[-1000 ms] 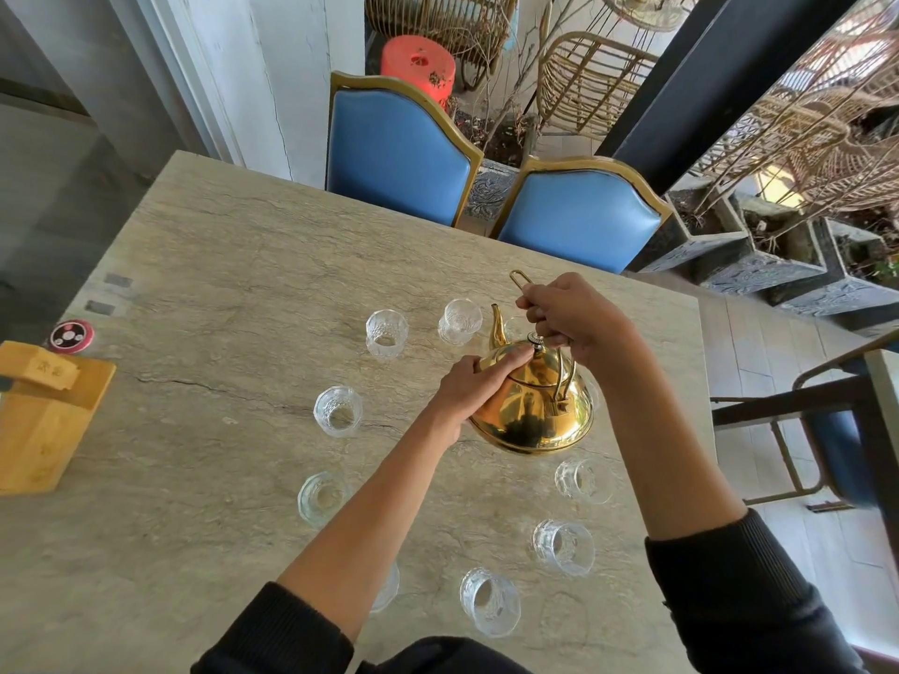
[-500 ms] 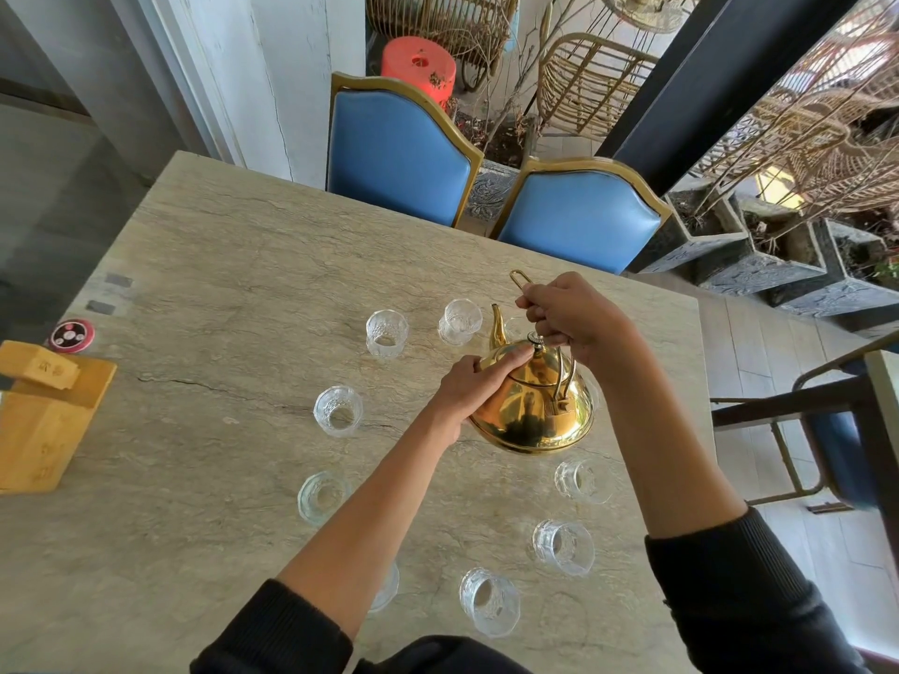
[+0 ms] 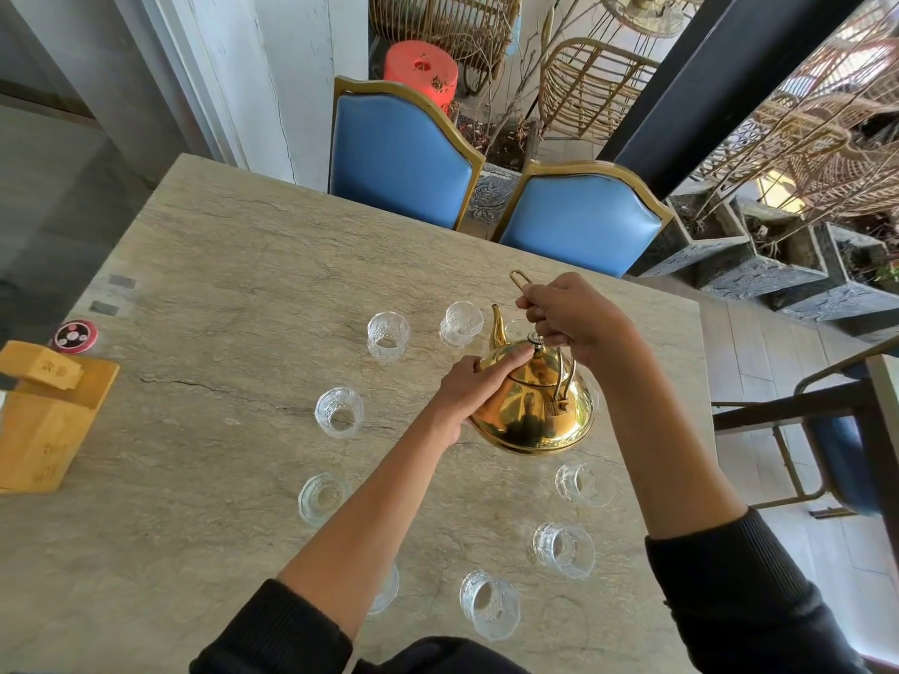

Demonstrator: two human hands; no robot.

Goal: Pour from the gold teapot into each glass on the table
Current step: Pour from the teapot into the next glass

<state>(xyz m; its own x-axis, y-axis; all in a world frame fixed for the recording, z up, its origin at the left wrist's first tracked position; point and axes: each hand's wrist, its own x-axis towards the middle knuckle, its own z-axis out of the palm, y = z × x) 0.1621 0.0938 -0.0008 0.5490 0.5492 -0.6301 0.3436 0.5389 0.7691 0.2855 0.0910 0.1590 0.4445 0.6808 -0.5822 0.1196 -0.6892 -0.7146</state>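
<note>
The gold teapot (image 3: 532, 415) hangs above the stone table (image 3: 233, 265), tilted with its spout (image 3: 497, 328) pointing away toward a far glass (image 3: 460, 323). My right hand (image 3: 574, 316) grips the teapot's raised wire handle. My left hand (image 3: 474, 386) rests on the pot's shoulder with a finger pressed on the lid by the knob. Several clear cut glasses stand in a ring around the pot: one far left (image 3: 387, 336), one left (image 3: 339, 412), one near left (image 3: 321, 498), others near right (image 3: 582, 484), (image 3: 563, 548), (image 3: 489, 603). One glass is partly hidden under my left forearm.
A wooden box (image 3: 46, 420) and a small round red-and-black disc (image 3: 75, 336) sit at the table's left edge. Two blue chairs with gold frames (image 3: 399, 163), (image 3: 579, 221) stand at the far side. Another chair (image 3: 827, 430) is off the right edge.
Almost nothing differs. The teapot and both hands stay in the same place, with the pot held at the same tilt.
</note>
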